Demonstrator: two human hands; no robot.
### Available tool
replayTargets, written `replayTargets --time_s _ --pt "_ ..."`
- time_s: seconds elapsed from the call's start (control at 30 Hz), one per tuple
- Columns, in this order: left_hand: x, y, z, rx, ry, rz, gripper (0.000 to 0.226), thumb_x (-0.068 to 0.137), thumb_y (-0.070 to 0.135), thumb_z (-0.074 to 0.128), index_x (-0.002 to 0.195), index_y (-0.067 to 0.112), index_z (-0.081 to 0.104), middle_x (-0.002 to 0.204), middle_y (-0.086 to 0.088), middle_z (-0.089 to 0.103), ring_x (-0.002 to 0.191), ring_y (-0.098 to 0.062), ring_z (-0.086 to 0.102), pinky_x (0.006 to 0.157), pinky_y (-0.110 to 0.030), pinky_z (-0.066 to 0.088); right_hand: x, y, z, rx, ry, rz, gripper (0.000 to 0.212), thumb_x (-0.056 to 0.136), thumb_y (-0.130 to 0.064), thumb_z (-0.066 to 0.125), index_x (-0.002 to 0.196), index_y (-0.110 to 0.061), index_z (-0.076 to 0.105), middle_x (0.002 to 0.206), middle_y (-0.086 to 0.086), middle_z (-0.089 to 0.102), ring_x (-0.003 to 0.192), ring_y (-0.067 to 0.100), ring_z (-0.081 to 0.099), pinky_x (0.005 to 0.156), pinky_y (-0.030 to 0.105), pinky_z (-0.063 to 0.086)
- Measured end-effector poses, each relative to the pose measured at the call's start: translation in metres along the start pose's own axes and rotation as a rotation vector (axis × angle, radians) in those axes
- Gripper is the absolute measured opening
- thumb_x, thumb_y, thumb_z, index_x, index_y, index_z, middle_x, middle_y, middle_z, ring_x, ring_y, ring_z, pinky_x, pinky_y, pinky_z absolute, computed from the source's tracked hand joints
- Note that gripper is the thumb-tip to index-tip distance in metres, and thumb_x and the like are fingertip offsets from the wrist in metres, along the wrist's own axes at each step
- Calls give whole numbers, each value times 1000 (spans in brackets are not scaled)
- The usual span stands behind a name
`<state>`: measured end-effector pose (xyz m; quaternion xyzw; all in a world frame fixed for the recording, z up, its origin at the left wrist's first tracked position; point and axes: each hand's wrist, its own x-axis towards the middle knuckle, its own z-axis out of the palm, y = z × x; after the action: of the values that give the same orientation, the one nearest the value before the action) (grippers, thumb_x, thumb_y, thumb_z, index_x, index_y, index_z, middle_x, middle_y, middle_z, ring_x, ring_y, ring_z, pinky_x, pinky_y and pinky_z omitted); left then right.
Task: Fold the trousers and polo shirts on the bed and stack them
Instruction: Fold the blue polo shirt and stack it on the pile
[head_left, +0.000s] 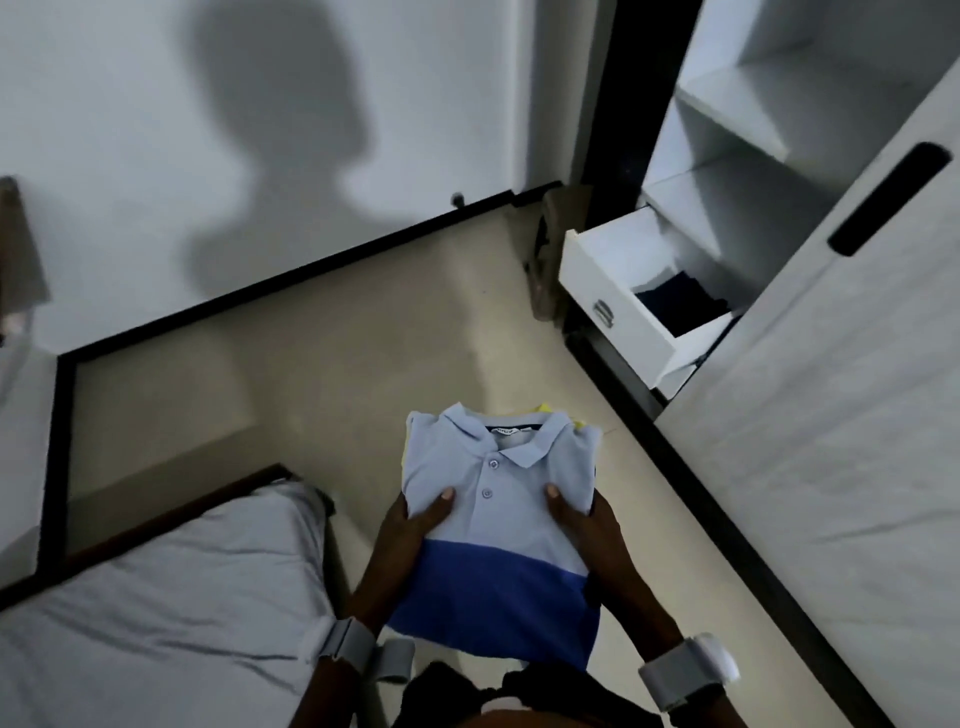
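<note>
A stack of folded polo shirts (498, 499) is held in the air above the floor, in front of my body. The top shirt is light blue with a darker blue lower band, collar pointing away from me. A yellow edge of another shirt (558, 413) shows beneath it at the far side. My left hand (415, 519) grips the stack's left side, thumb on top. My right hand (576, 519) grips the right side the same way. The bed (156, 597) with a grey sheet lies at the lower left.
An open white drawer (618, 291) with dark folded clothes (680, 301) inside juts from the wardrobe at the right. White shelves (753, 130) stand above it, and a sliding wardrobe door (831, 389) is close on the right. Beige floor (337, 364) lies ahead.
</note>
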<state>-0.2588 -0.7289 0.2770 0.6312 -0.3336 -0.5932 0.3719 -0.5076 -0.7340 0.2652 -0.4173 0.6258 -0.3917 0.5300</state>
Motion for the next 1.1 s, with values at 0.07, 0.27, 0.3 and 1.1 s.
replayTargets --time_s 0.07,0.27,0.3,1.1 --pt "33 18 27 42 -29 3 59 83 57 82 135 33 66 130 13 71 121 -14 67 110 -46 49 25 -7 -25 48 49 19 22 97 -46 68 114 -33 68 105 -18 76 96 1 71 75 21 55" --pt "127 59 86 113 -124 19 54 86 49 80 136 36 62 129 17 69 118 -5 65 104 -31 50 99 -18 -66 222 180 131 32 91 -45 77 117 -30 70 106 -13 78 97 9 74 84 34 62" --pt "146 66 93 147 -147 30 51 87 49 79 133 41 60 128 21 68 116 -1 63 101 -28 50 114 -17 -69 248 208 153 34 89 -47 78 118 -30 71 107 -11 78 98 10 75 85 36 62" --pt "612 268 295 550 -696 94 61 82 50 83 136 29 64 131 11 71 125 -12 65 114 -47 47 484 -88 -123 644 754 225 36 91 -37 80 122 -20 73 111 3 79 101 24 77 87 43 61"
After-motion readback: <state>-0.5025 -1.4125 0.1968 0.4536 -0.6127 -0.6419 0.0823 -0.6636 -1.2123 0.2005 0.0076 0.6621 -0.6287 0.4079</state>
